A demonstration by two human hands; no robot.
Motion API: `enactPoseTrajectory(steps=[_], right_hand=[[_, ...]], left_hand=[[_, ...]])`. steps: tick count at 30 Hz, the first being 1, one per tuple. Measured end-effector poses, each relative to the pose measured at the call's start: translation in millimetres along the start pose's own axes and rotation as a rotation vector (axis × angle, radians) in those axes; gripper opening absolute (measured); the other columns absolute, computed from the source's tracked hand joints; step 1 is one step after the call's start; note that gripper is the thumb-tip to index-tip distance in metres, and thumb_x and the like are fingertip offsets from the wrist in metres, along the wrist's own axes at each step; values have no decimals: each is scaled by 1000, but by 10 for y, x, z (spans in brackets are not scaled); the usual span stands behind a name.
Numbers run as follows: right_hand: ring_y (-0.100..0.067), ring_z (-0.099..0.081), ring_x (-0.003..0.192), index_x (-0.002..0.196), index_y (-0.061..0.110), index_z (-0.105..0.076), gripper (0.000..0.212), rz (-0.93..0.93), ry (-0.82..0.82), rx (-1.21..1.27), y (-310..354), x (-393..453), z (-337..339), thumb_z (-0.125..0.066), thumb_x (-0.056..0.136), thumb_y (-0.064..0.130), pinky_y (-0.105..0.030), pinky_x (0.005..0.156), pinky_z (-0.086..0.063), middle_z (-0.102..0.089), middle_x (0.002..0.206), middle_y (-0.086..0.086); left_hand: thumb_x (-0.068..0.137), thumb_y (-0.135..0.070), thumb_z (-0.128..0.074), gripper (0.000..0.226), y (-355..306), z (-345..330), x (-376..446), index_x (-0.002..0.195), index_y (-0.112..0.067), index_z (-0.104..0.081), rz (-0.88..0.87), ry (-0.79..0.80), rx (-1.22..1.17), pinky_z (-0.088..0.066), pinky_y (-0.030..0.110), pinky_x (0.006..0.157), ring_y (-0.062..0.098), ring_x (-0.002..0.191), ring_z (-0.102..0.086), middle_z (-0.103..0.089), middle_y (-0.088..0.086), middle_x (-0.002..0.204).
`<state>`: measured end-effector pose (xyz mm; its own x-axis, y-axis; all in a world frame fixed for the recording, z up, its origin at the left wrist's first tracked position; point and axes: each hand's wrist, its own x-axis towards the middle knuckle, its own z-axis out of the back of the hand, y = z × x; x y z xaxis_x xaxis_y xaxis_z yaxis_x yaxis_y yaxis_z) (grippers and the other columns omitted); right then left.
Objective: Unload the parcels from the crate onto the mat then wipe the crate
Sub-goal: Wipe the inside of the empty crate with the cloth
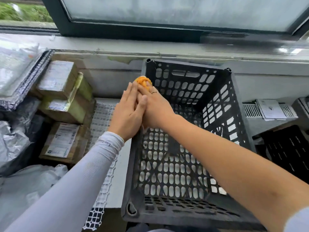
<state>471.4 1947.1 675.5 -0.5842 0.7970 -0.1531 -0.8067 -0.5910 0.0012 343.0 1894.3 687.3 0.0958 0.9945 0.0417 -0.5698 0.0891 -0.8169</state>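
Observation:
The black perforated crate point(217, 101) stands in front of me with nothing inside it. My right hand point(153, 106) reaches across to the top of the crate's left wall and holds a bunched orange cloth point(142, 81) against the rim. My left hand point(128, 111) lies flat with straight fingers against the outside of that same wall, touching my right hand. Taped cardboard parcels point(61, 139) are stacked to the left on the white grid mat point(102, 114). Grey plastic mailer bags point(15, 144) lie beside them.
A window sill and dark window frame point(133, 30) run behind the crate. A tray of flat grey packets point(18, 71) sits at far left. Another black crate point(287, 148) and a white vent with papers point(267, 109) are at the right.

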Motion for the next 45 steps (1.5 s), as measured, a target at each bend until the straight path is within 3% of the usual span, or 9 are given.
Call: enactPoseTrajectory(steps=[2, 4, 6, 10, 19, 25, 33, 39, 45], right_hand=[[-34, 2, 159, 165, 15, -4, 104, 39, 7, -21, -218, 129, 50, -52, 88, 63, -55, 127, -11, -4, 173, -9], [-32, -3, 160, 165, 14, -13, 85, -12, -67, 97, -374, 250, 148, -19, 96, 62, -52, 127, -11, -11, 173, -7], [-28, -5, 160, 165, 14, -19, 85, -61, -118, 178, -480, 345, 244, 3, 96, 58, -48, 129, -7, -15, 172, -5], [-25, -4, 160, 165, 16, -20, 63, -64, -199, 135, -656, 422, 361, -13, 110, 46, -42, 129, 0, -16, 172, -2], [-39, -17, 156, 161, 0, -19, 57, -203, -251, -2, -1293, 296, 277, -32, 111, 23, -48, 129, -10, -22, 168, -22], [-41, -25, 153, 159, -3, -25, 63, -327, -234, 4, -1643, -46, 260, -37, 107, 32, -49, 128, -14, -31, 163, -25], [-39, -37, 147, 160, 10, -27, 64, -492, -183, -69, -2174, -701, 286, -49, 105, 33, -58, 125, -20, -37, 161, -17], [-48, -39, 141, 162, 27, -25, 61, -576, -182, -21, -2169, -1054, 346, -49, 106, 18, -63, 108, -41, -31, 164, -17], [-45, -23, 153, 149, 14, -49, 42, -464, -5, -288, -2053, -1215, 293, -45, 107, 18, -57, 123, -24, -35, 162, -19]], left_hand=[[98, -73, -24, 85, 1, -46, -42, 166, -26, -7, 3, -2, 105, -13, 48, 129, 11, 159, -3, -5, -5, 174], [95, -73, -29, 89, -32, -93, -89, 166, -27, 0, 47, 12, 220, -16, 53, 128, 18, 160, -4, -2, -4, 174], [96, -67, -40, 92, -76, -127, -127, 165, -27, 4, 105, 37, 317, -17, 55, 126, 23, 160, -5, 0, -3, 174], [103, -54, -45, 83, -138, -130, -133, 165, -29, 4, 178, 56, 409, -10, 56, 127, 21, 160, 1, 2, -7, 174], [106, -47, -38, 75, -202, -119, -153, 164, -37, 10, 240, 77, 456, -3, 56, 128, 16, 160, 2, 0, -11, 173], [106, -47, -39, 76, -206, -118, -165, 163, -39, 10, 246, 72, 457, -3, 55, 128, 17, 160, 1, -1, -11, 173], [105, -45, -37, 76, -262, -155, -175, 165, -31, 7, 180, 27, 676, -4, 58, 127, 22, 160, 3, 6, -9, 173], [104, -47, -35, 77, -295, -175, -159, 165, -23, 6, 105, 55, 825, -6, 60, 126, 24, 160, 4, 10, -6, 173], [99, -59, -45, 95, -385, -240, -77, 165, -17, 8, 136, 107, 798, -7, 59, 126, 24, 160, 4, 13, -1, 173]])
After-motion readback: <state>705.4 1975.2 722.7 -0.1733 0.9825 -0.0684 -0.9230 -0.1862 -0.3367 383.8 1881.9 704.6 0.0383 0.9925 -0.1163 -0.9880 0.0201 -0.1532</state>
